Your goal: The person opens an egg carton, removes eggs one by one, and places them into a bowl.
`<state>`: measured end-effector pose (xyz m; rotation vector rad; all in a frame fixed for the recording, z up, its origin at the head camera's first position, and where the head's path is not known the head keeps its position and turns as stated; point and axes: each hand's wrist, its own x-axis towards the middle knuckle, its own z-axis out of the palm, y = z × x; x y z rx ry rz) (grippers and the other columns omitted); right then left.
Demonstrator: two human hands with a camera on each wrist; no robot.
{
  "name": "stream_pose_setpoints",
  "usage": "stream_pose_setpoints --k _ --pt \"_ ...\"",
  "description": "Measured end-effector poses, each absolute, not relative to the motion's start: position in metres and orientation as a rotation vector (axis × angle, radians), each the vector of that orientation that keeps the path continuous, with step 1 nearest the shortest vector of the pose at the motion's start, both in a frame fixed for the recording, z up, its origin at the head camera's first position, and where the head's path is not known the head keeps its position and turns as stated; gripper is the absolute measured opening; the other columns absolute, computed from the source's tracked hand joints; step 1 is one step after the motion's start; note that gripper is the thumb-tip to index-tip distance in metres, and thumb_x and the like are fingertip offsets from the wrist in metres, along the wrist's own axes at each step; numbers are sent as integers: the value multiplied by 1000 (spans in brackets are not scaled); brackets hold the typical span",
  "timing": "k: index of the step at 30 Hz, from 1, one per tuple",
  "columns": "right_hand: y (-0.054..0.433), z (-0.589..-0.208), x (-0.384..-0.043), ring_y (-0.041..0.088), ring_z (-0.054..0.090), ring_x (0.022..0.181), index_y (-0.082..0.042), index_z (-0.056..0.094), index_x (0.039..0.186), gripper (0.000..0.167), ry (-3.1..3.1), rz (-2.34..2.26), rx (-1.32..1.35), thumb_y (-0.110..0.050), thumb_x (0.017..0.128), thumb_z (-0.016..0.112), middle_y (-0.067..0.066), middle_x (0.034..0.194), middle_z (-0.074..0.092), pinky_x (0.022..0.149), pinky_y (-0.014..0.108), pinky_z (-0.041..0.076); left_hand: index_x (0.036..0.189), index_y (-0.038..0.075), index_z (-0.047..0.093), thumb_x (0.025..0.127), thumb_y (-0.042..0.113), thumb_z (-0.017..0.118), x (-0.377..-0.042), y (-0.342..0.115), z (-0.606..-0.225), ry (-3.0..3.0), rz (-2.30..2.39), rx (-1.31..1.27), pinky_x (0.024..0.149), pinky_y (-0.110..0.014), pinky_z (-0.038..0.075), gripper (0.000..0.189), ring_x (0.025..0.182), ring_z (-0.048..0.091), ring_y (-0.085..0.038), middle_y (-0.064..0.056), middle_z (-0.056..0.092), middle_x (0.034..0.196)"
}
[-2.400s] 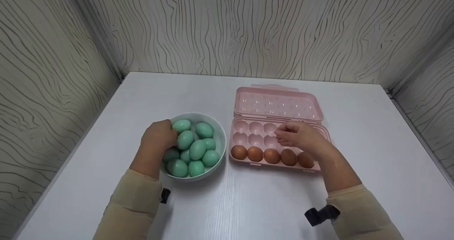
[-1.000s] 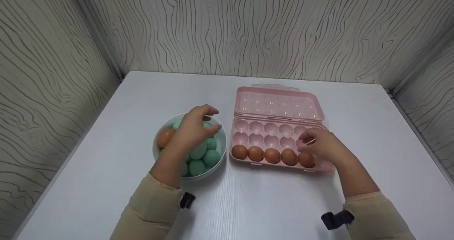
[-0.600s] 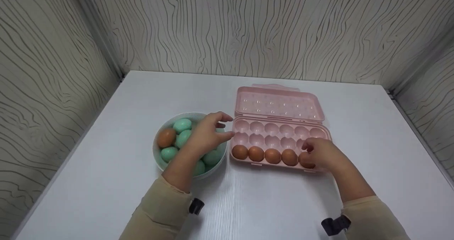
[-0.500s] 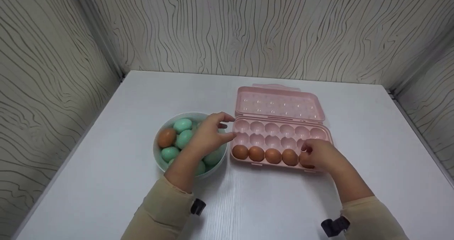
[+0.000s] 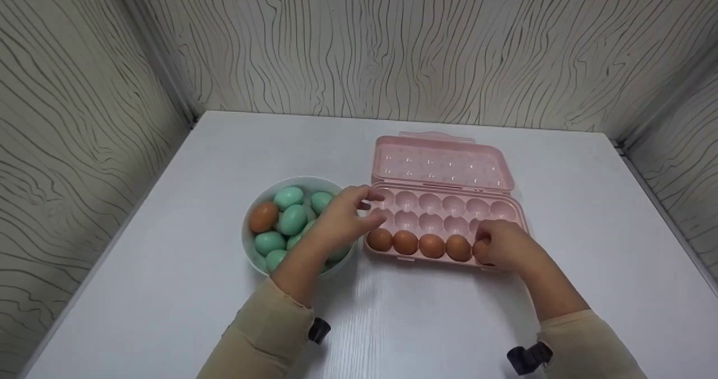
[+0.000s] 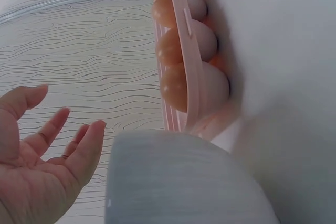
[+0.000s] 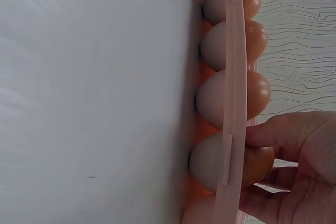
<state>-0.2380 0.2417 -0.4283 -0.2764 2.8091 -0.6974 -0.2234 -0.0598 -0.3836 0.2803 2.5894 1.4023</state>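
My right hand (image 5: 507, 247) pinches a brown egg (image 7: 260, 162) between thumb and fingers. That egg sits in the front row of a pink egg carton (image 5: 440, 260), towards its right end. Several brown eggs (image 5: 432, 246) line the same row to its left. The two rows behind show bare cups, partly covered by my hands. My left hand (image 5: 348, 216), fingers spread and holding nothing, hovers over the gap between the carton's left end and a white bowl (image 5: 247, 244). Several pale green eggs (image 5: 292, 220) and one brown egg (image 5: 263, 217) lie in the bowl, some hidden under my left arm.
The carton's lid (image 5: 440, 160) lies folded back behind the cups. Both containers stand on a white table (image 5: 381, 323). Wood-patterned panels (image 5: 359, 48) rise at the back and both sides.
My left hand has left the bowl's left side and drifted right to the carton's edge, revealing the bowl's brown egg. My right hand has come down to the front row and taken hold of an egg.
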Motion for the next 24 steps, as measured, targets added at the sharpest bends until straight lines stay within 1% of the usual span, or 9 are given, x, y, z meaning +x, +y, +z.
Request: stream_pose_setpoints --k 5,9,11,14,16,20,22,23,24 --pt "247 -422 -238 20 50 69 -8 59 82 9 2769 -734 -244 -5 73 58 5 74 53 55 30 41 118 26 55 85 34 63 -222 -58 -386 2579 1407 289 92 -38 44 35 114 47 -18 4 51 121" --pt "252 -414 -239 23 51 77 -9 60 86 13 2743 -800 -228 -6 74 60 6 83 56 60 31 43 117 30 55 84 36 63 -221 -56 -386 2575 1394 250 92 -38 44 35 114 47 -17 5 50 122" --pt "254 -410 -241 24 51 82 -10 60 90 15 2721 -857 -208 -10 75 63 7 89 57 65 32 44 117 31 55 84 37 63 -220 -56 -385 2576 1390 244 92 -37 44 34 113 47 -16 6 50 122" --pt "255 -405 -243 25 51 90 -10 60 97 23 2686 -964 -196 -19 77 68 8 97 57 74 35 42 116 31 55 84 37 63 -219 -55 -386 2572 1394 250 90 -35 45 33 112 47 -14 7 51 120" --pt "255 -402 -244 25 52 92 -10 59 99 28 2656 -1038 -196 -24 77 70 8 99 57 76 35 42 114 30 56 84 35 63 -219 -53 -387 2563 1416 262 89 -34 46 32 111 48 -14 8 51 118" --pt "251 -398 -246 23 52 93 -4 56 110 40 2507 -1284 -197 -22 77 71 11 101 56 77 31 47 111 22 58 82 22 65 -220 -49 -392 2534 1505 345 88 -35 46 29 108 51 -19 3 53 112" --pt "248 -395 -247 23 52 92 -2 55 112 42 2437 -1386 -213 -19 78 71 12 101 55 76 30 49 110 19 59 82 18 65 -220 -47 -393 2537 1528 387 89 -34 46 29 106 52 -20 0 54 111" --pt "246 -394 -248 23 52 92 0 54 113 42 2408 -1430 -227 -17 78 71 13 100 55 75 30 50 110 17 59 82 16 65 -221 -46 -393 2546 1529 405 89 -34 46 29 105 53 -20 -1 54 111" --pt "244 -392 -248 22 53 92 0 54 113 42 2398 -1444 -246 -18 78 71 12 100 56 75 30 50 110 18 59 82 16 66 -221 -45 -393 2561 1515 405 88 -33 46 29 104 53 -18 0 55 110"
